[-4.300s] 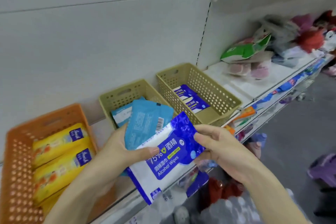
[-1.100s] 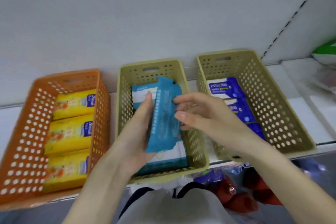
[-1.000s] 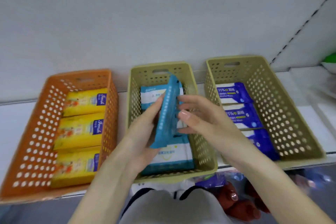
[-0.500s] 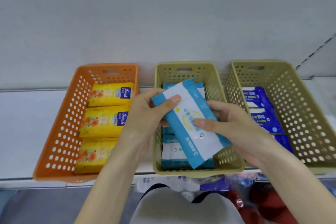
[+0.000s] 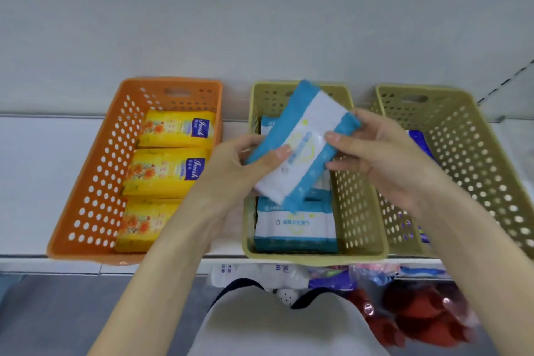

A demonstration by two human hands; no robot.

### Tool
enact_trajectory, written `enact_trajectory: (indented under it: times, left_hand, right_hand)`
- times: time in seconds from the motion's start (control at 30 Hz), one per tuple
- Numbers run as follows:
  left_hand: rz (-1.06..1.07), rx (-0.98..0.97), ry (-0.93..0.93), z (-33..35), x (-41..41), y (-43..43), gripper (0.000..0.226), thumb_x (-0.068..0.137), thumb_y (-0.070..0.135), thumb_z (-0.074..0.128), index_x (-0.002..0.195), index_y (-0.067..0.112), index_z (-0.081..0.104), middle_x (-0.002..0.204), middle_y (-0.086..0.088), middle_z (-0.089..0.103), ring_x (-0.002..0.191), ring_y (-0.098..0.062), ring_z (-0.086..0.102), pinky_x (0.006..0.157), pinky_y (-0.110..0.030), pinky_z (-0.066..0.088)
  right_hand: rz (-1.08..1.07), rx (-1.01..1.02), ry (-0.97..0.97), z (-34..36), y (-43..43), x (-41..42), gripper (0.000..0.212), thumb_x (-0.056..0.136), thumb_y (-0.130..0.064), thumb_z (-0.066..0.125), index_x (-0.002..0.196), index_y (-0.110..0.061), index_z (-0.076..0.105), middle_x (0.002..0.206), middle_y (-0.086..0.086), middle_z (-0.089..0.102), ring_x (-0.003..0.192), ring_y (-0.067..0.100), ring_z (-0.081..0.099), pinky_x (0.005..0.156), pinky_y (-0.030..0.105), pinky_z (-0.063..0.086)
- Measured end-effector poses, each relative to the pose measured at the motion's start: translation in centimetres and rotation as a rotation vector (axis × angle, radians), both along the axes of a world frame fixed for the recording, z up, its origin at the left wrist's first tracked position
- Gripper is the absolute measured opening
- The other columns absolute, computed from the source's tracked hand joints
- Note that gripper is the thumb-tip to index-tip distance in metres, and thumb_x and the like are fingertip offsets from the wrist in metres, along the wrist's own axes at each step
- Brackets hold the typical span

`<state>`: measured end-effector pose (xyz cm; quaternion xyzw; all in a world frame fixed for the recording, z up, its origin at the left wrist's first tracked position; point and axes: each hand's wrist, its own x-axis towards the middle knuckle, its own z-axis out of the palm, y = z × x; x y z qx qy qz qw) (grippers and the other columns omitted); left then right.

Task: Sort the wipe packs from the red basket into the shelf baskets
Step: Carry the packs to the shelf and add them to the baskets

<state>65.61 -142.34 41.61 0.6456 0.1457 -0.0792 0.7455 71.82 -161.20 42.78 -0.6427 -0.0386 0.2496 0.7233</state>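
Note:
A light-blue and white wipe pack [image 5: 303, 141] hangs tilted over the middle olive basket [image 5: 361, 211]. My left hand [image 5: 239, 170] grips its lower left side, thumb on the front. My right hand [image 5: 381, 153] pinches its upper right end. In that basket lie other light-blue packs [image 5: 294, 225], partly hidden by the held one. The orange basket [image 5: 95, 182] to the left holds three yellow packs [image 5: 167, 170]. The right olive basket [image 5: 476, 170] holds dark-blue packs [image 5: 419, 139], mostly hidden behind my right hand and arm.
All three baskets stand side by side on a white shelf [image 5: 34, 182] against a pale back wall. Below the shelf edge, a red basket [image 5: 419, 315] with bagged goods shows at lower right, blurred.
The light-blue pack has swung from leaning left to leaning right, face up, over the middle basket. My right hand shifted to its upper right end. The view has moved left.

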Motion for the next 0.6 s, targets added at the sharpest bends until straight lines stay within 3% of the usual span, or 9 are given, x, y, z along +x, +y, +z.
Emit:
enact_trajectory:
  times: [0.1, 0.2, 0.3, 0.47, 0.6]
  left_hand:
    - [0.029, 0.006, -0.045, 0.2, 0.4, 0.5, 0.015, 0.080, 0.009, 0.069, 0.093, 0.014, 0.070, 0.086, 0.002, 0.076, 0.075, -0.008, 0.071, 0.058, -0.019, 0.056]
    - [0.023, 0.065, -0.168, 1.3, 1.5, 1.2, 0.013, 0.078, 0.006, 0.069, 0.088, 0.015, 0.070, 0.076, 0.009, 0.075, 0.071, -0.003, 0.070, 0.057, -0.015, 0.053]
    - [-0.059, 0.121, -0.199, 2.2, 2.8, 1.4, 0.013, 0.075, 0.009, 0.071, 0.086, 0.014, 0.072, 0.075, 0.010, 0.074, 0.071, -0.003, 0.070, 0.059, -0.014, 0.053]
    - [-0.022, 0.049, -0.214, 2.1, 3.9, 1.2, 0.020, 0.059, 0.015, 0.076, 0.080, 0.015, 0.075, 0.077, 0.004, 0.076, 0.071, -0.008, 0.072, 0.062, -0.020, 0.056]
    - [0.051, 0.064, -0.173, 1.0, 4.0, 1.2, 0.028, 0.051, 0.018, 0.079, 0.076, 0.011, 0.070, 0.071, 0.002, 0.075, 0.063, -0.009, 0.070, 0.058, -0.020, 0.055]
  right_hand:
    - [0.003, -0.081, -0.029, 0.7, -0.8, 1.1, 0.034, 0.065, -0.017, 0.071, 0.097, -0.012, 0.061, 0.086, 0.002, 0.075, 0.077, 0.015, 0.072, 0.064, 0.022, 0.057]
    - [-0.006, -0.245, -0.246, 1.9, -1.3, 2.1, 0.051, 0.060, -0.024, 0.076, 0.108, -0.020, 0.058, 0.101, 0.001, 0.072, 0.094, 0.014, 0.069, 0.080, 0.025, 0.056]
    - [0.124, -0.360, -0.476, 3.3, -0.9, 2.8, 0.061, 0.062, -0.029, 0.077, 0.119, -0.024, 0.055, 0.112, -0.005, 0.064, 0.104, 0.008, 0.062, 0.084, 0.020, 0.053]
    - [0.266, -0.563, -0.552, 2.9, 0.1, 4.2, 0.024, 0.072, -0.014, 0.079, 0.093, -0.015, 0.067, 0.091, 0.000, 0.070, 0.077, -0.004, 0.061, 0.076, 0.015, 0.050]
    - [0.387, -0.511, -0.435, 2.2, 0.6, 5.0, 0.020, 0.070, -0.017, 0.077, 0.088, -0.018, 0.070, 0.088, 0.000, 0.073, 0.075, 0.000, 0.065, 0.076, 0.019, 0.053]
